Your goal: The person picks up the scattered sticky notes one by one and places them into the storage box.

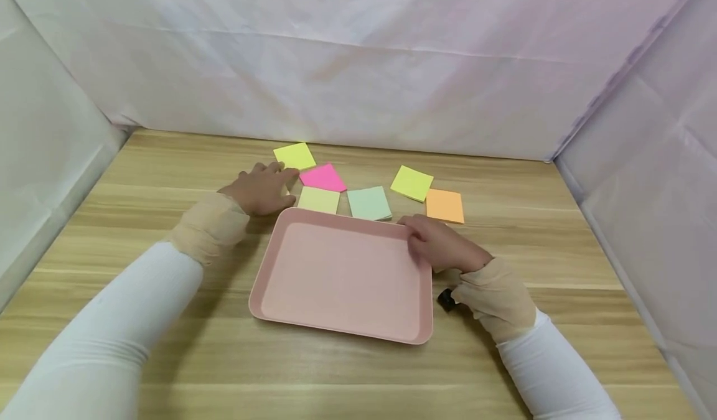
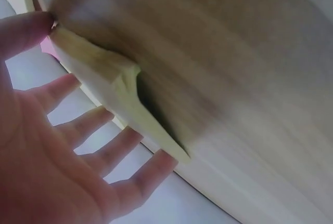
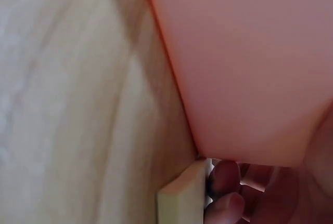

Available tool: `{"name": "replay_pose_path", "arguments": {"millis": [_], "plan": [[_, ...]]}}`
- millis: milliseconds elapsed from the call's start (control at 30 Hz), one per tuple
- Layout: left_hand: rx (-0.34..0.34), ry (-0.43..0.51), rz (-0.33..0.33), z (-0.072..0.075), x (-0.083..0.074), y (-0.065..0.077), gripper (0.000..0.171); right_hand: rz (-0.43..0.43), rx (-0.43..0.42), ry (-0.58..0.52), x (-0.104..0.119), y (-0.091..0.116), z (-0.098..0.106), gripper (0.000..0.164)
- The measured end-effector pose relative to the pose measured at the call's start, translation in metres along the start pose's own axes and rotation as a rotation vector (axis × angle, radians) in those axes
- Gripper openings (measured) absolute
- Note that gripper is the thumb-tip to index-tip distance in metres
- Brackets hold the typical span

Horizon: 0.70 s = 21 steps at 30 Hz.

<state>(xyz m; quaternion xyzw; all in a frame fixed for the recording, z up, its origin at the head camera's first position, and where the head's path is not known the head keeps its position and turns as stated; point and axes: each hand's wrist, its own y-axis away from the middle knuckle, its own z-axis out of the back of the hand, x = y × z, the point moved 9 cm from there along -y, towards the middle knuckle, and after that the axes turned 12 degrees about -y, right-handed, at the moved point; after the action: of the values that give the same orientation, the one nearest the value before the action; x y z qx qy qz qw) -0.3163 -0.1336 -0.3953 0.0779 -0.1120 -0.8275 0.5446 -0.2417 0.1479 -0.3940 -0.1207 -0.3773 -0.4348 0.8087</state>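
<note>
The pink tray (image 1: 342,277) is at the middle of the tabletop (image 1: 336,376), just nearer than the green notes (image 1: 370,203). The right hand (image 1: 445,242) grips its far right corner; the left hand (image 1: 257,188) spreads wide at a pale yellow note (image 2: 130,96).

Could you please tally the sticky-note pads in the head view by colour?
Bright yellow pads: 2
Pale yellow pad: 1
Pink pad: 1
Mint green pad: 1
Orange pad: 1
Total: 6, leaving out a pale piece mostly hidden by the left hand
</note>
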Motion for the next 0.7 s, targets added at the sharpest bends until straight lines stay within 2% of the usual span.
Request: {"name": "replay_pose_path", "arguments": {"millis": [167, 300, 367, 700], "plan": [[0.001, 0.054, -0.051, 0.003, 0.0, 0.006, 0.067, 0.0, -0.011, 0.001, -0.001, 0.001, -0.002, 0.027], [-0.064, 0.113, -0.117, 0.008, 0.005, 0.013, 0.068, 0.005, -0.021, 0.017, 0.001, 0.001, 0.0, 0.027], [-0.09, 0.118, -0.126, 0.009, 0.01, 0.016, 0.07, 0.002, -0.022, 0.014, 0.002, 0.001, 0.001, 0.027], [-0.115, 0.044, -0.061, 0.009, 0.019, 0.022, 0.073, -0.009, -0.021, -0.014, 0.0, 0.001, 0.001, 0.026]]}}
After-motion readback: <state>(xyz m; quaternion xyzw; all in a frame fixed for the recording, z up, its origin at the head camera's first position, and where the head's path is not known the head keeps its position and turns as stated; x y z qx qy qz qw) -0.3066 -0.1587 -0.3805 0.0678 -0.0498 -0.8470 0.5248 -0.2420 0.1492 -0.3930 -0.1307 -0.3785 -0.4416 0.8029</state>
